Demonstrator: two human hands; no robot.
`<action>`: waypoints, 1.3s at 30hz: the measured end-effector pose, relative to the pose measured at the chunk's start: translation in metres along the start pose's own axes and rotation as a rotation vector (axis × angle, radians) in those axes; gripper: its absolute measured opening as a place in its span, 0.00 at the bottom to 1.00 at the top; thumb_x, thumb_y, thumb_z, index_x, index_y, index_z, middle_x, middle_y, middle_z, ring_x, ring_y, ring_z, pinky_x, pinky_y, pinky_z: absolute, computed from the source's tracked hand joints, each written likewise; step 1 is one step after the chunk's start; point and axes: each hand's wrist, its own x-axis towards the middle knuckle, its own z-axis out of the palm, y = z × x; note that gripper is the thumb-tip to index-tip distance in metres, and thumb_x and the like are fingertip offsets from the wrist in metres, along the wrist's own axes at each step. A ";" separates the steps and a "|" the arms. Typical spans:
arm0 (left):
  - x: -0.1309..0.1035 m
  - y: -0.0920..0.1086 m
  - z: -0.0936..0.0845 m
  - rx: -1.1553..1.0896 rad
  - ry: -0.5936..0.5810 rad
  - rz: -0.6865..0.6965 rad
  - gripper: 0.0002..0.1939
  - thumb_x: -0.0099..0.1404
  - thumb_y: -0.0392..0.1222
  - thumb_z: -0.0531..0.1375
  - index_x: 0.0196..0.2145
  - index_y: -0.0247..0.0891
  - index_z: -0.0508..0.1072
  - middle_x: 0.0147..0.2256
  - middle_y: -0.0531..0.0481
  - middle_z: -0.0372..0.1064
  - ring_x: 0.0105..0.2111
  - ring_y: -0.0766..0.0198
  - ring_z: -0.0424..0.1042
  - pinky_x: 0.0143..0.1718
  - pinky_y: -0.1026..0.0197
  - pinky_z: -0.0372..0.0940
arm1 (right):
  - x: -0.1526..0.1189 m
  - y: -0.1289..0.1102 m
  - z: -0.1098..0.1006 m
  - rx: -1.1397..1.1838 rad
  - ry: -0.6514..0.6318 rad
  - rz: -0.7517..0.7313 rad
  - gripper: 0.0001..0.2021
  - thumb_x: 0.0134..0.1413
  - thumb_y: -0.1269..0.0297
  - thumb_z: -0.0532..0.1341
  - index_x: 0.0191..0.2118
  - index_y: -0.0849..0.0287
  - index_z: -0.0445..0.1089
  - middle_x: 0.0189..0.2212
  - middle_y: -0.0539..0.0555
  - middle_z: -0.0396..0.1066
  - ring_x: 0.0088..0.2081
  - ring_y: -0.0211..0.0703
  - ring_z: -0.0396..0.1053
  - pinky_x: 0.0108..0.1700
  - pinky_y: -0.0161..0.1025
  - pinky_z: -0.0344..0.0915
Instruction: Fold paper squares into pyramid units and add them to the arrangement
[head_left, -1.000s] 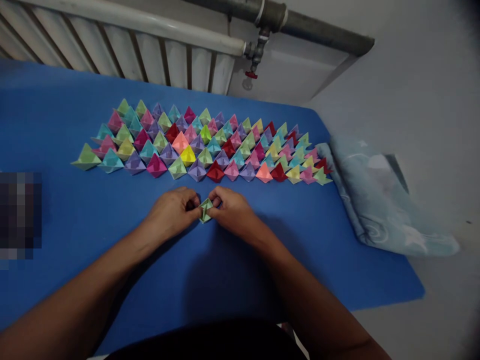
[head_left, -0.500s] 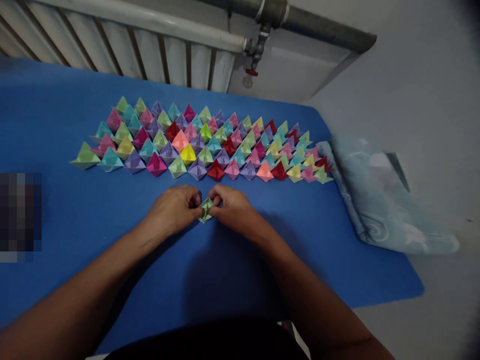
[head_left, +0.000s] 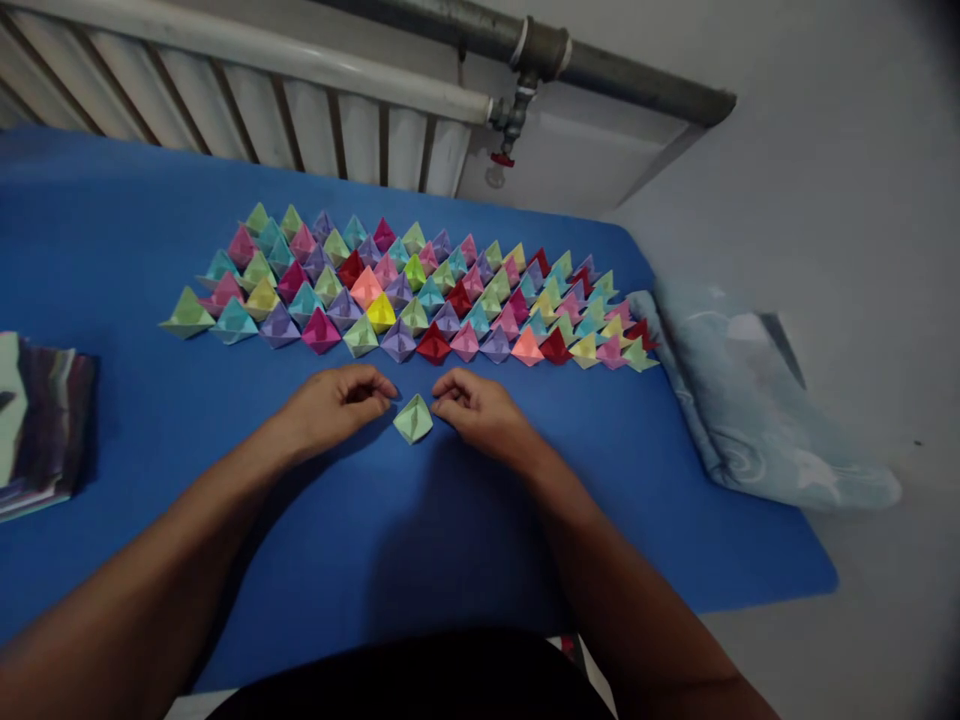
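A small pale green folded paper boat (head_left: pixel 413 419) rests on the blue tabletop, between my two hands. My left hand (head_left: pixel 339 402) is just to its left, thumb and curled fingers apart, holding nothing. Close to the boat's right corner is my right hand (head_left: pixel 480 410), its fingers loosely bent and also holding nothing; whether a fingertip grazes the paper I cannot tell. Beyond both hands stand several rows of paper boats (head_left: pixel 435 343) in green, pink, purple, red, yellow and blue.
A stack of coloured paper (head_left: pixel 56 420) lies at the left edge. On the right is a folded light blue blanket (head_left: pixel 780 400). Behind the blue table (head_left: pixel 225 590) are a white radiator (head_left: pixel 285 120) and a pipe with a red-handled valve (head_left: pixel 502 159).
Both hands have let go of the pale green paper boat and drawn slightly apart, the left to the left and the right to the right. The view has shifted a little.
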 end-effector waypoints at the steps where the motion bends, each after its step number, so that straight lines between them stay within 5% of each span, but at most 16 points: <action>1: 0.000 0.000 0.000 -0.010 0.020 0.000 0.17 0.57 0.52 0.58 0.38 0.38 0.75 0.31 0.48 0.74 0.30 0.60 0.71 0.31 0.59 0.66 | -0.001 0.001 -0.001 0.001 0.000 0.007 0.03 0.50 0.69 0.59 0.33 0.58 0.67 0.23 0.43 0.62 0.24 0.32 0.58 0.27 0.31 0.55; 6: -0.001 0.000 0.007 0.002 0.049 0.096 0.19 0.58 0.53 0.58 0.41 0.39 0.77 0.36 0.47 0.77 0.35 0.56 0.75 0.38 0.55 0.69 | -0.005 -0.001 -0.003 -0.115 -0.041 -0.013 0.02 0.51 0.71 0.58 0.31 0.59 0.68 0.22 0.44 0.63 0.25 0.32 0.59 0.29 0.32 0.53; 11: -0.001 0.004 0.015 0.098 0.077 0.217 0.18 0.61 0.49 0.58 0.44 0.39 0.77 0.38 0.46 0.76 0.32 0.61 0.73 0.34 0.57 0.69 | -0.007 -0.004 -0.002 -0.208 -0.061 -0.040 0.04 0.51 0.73 0.58 0.28 0.59 0.68 0.21 0.43 0.63 0.25 0.32 0.58 0.30 0.32 0.52; 14: 0.004 0.007 0.019 0.150 0.096 0.363 0.18 0.62 0.46 0.58 0.48 0.41 0.76 0.49 0.45 0.73 0.41 0.59 0.74 0.40 0.57 0.70 | -0.010 -0.007 -0.004 -0.251 -0.080 -0.070 0.06 0.50 0.75 0.57 0.27 0.58 0.67 0.20 0.43 0.61 0.24 0.32 0.57 0.30 0.33 0.50; 17: 0.008 0.008 0.022 0.158 0.091 0.438 0.14 0.64 0.44 0.56 0.45 0.42 0.76 0.47 0.47 0.74 0.47 0.58 0.73 0.47 0.56 0.68 | -0.018 -0.013 -0.005 -0.235 -0.094 -0.134 0.05 0.49 0.75 0.58 0.28 0.58 0.64 0.20 0.42 0.59 0.24 0.32 0.57 0.30 0.33 0.51; 23: 0.006 0.005 0.023 0.177 0.165 0.397 0.09 0.64 0.43 0.56 0.37 0.39 0.75 0.32 0.51 0.73 0.31 0.65 0.71 0.33 0.62 0.65 | -0.032 -0.025 0.006 -0.335 -0.145 -0.251 0.05 0.51 0.69 0.63 0.34 0.57 0.65 0.24 0.43 0.63 0.27 0.33 0.59 0.33 0.33 0.53; 30: -0.004 0.010 0.019 0.239 0.200 0.344 0.08 0.59 0.41 0.55 0.32 0.38 0.74 0.26 0.54 0.68 0.23 0.68 0.64 0.27 0.64 0.60 | -0.030 -0.023 0.004 -0.636 -0.124 -0.302 0.05 0.55 0.74 0.58 0.34 0.58 0.69 0.31 0.49 0.65 0.33 0.37 0.62 0.36 0.34 0.53; 39: -0.009 0.014 0.011 0.206 0.074 0.284 0.09 0.57 0.45 0.56 0.29 0.38 0.73 0.32 0.50 0.70 0.29 0.64 0.68 0.31 0.60 0.63 | -0.024 -0.015 -0.006 -0.750 -0.129 -0.443 0.09 0.57 0.77 0.54 0.34 0.59 0.70 0.34 0.52 0.67 0.35 0.39 0.64 0.38 0.34 0.57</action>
